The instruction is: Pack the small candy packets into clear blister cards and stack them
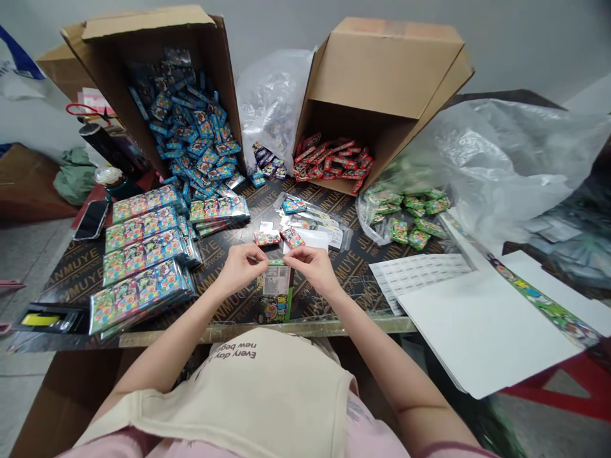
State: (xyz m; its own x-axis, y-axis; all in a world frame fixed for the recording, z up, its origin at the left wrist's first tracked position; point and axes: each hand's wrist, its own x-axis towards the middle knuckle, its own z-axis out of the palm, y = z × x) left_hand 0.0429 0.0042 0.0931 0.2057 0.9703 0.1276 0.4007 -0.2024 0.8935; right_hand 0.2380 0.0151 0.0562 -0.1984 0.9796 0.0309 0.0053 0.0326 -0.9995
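Near the front of the table, a small printed packet (275, 286) with a barcode panel and a black-and-green lower part stands or lies between my hands. My left hand (241, 266) pinches its upper left end with thumb and forefinger. At the upper right end, the fingers of my right hand (312, 264) are closed in the same kind of pinch. A thin green-yellow strip shows between the fingertips. Just beyond lie two small red packs, one at the left (267, 237) and one at the right (293, 237). Farther back, a blue pack (293, 206) rests on clear plastic sleeves (334, 232).
Stacked multi-pack sets (138, 289) fill the left side. Behind stand a carton (229, 83) of blue packs and a carton (386, 70) of red packs. Bagged green packs (417, 219), label sheets (424, 273) and white sheets (487, 331) lie right. A phone (91, 220) is far left.
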